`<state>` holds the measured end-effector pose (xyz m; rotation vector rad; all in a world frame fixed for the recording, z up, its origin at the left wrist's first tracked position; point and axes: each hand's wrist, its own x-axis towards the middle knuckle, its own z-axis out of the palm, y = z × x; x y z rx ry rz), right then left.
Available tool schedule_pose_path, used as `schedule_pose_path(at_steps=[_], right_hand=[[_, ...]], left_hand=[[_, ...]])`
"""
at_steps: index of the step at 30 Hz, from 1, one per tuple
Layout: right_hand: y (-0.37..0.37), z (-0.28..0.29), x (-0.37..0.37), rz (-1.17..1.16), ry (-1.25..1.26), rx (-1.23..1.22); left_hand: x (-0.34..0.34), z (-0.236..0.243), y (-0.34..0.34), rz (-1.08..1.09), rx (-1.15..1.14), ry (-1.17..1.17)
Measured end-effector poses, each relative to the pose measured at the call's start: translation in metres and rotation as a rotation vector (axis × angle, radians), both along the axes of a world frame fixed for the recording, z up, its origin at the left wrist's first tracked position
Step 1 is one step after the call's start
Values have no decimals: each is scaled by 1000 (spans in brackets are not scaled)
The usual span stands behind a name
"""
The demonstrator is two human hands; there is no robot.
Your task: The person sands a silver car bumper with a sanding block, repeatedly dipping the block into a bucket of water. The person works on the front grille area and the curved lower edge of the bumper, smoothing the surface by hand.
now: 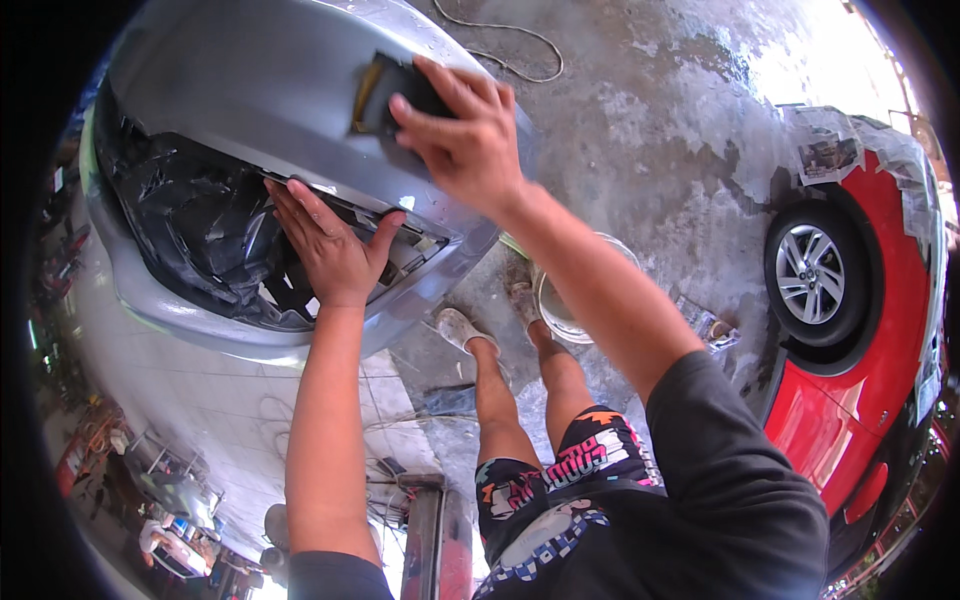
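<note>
Pad (405, 82), dark with a yellowish edge, sits against the silver-grey body panel (240, 80) at the far side of the scene, a little left of centre. From my remote seat I see the right hand (465, 130) curled around it, gripping between thumb and fingers; both hand and pad are slightly blurred. I see the left hand (330, 235) nearer, spread, thumb held away from the fingers, its fingertips at the panel's near edge. I cannot tell how firmly it presses there. Beside it on the left gapes a headlight cavity (210, 220) holding black parts. Right of the panel, on the stained concrete floor (660, 120), I find a pale bucket (562, 325), partly hidden by the right forearm (600, 265). Well apart, farther right, stands a red car (840, 420), its silver-spoked wheel (808, 275) showing and paper sheets (830, 155) over its far part.
</note>
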<state>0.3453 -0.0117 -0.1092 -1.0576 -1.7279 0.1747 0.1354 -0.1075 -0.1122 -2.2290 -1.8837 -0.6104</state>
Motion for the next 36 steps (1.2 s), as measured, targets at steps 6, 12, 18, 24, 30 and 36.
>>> schedule_pose_path(at_steps=[6, 12, 18, 24, 30, 36], right_hand=[[-17, 1, -12, -89, 84, -108], [25, 9, 1, -29, -26, 27], [-29, -13, 3, 20, 67, -53], [20, 14, -13, -111, 65, -50], [-16, -2, -3, 10, 45, -162], [14, 27, -11, 57, -19, -101]], left_hand=[[-2, -4, 0, -10, 2, 30], [0, -2, 5, -28, 11, 28], [-2, -1, 0, -23, -13, 43], [4, 0, 2, -5, -17, 1], [-2, 1, 4, -37, 49, 26], [-2, -4, 2, -39, 90, -29]])
